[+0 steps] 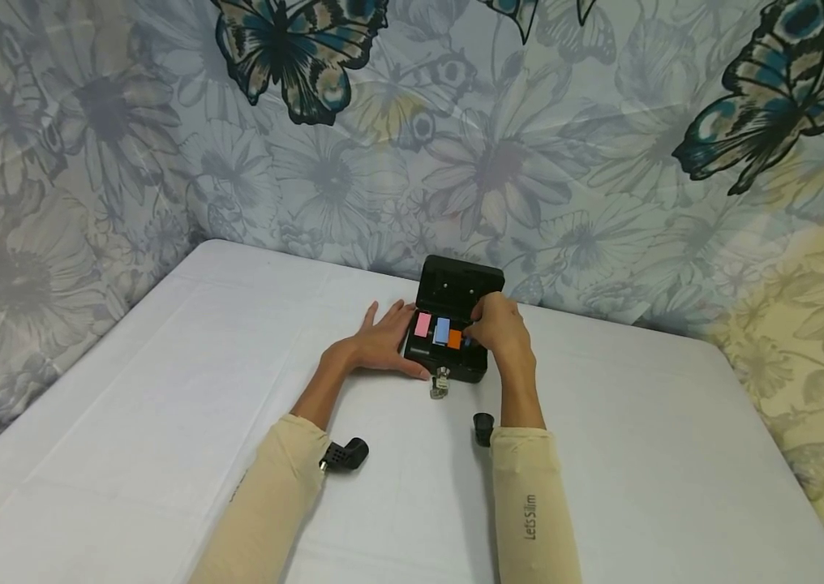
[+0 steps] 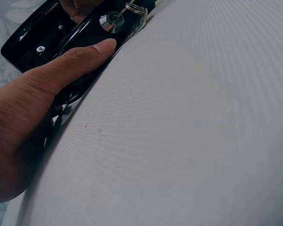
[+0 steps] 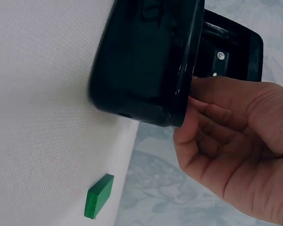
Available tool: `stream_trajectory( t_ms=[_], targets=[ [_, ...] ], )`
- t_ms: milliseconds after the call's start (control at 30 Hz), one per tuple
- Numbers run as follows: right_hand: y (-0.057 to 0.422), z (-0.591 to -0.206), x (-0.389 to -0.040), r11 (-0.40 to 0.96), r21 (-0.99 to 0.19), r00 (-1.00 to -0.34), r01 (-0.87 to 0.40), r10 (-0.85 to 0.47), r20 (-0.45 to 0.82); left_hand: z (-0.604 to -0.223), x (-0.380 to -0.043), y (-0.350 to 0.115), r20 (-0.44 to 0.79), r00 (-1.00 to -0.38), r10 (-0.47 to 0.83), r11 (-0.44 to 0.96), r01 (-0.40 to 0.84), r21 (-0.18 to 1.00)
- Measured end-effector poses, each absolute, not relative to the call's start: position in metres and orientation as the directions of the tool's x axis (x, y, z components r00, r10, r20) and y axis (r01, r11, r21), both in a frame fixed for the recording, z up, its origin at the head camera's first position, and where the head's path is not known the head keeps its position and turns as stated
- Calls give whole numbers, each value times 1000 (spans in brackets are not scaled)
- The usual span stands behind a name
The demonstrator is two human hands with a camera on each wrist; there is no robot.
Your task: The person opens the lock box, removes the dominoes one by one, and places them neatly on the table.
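A black cash box stands with its lid raised, and keys hang from the front lock. Inside lie a pink block, a light-blue block and an orange block. My left hand rests along the box's left side, fingers spread and thumb lying along the front. My right hand reaches over the right rim, its fingers bent and the tips inside beside the orange block. The rim hides those fingertips in the right wrist view, so I cannot tell what they hold.
A green block lies on the white-covered table, beyond the box's right side. Behind the table's far edge hangs a floral curtain with butterflies. Dark wrist cameras stick out from both sleeves.
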State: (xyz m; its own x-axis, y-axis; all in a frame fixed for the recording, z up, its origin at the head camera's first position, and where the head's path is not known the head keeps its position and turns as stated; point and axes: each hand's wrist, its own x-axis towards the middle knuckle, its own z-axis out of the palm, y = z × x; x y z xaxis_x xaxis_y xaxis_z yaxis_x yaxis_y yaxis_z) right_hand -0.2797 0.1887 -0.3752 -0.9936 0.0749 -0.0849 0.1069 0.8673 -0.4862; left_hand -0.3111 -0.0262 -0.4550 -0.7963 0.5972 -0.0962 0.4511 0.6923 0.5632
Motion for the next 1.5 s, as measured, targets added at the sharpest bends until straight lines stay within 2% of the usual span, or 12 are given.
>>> stream_trajectory(
  t_ms=[400,733,1067,1500],
  targets=[
    [197,-369,-275,808,-576,-993,121,108,-56,-457,-312,-26,-87,-793,603,676,451,582],
    [221,-356,-269,734,-673,-995,89,34,-94,-457,-312,-25,-94,-790,606,684,458,568],
    [258,-346,-258,709,-681,-983,183,115,-144,-458,-314,-26,-88,-793,602,692,464,553],
    [292,-362,-255,757,-565,-934,328,171,-313,-458,-314,-27,-85,-791,606,686,466,559]
  ],
)
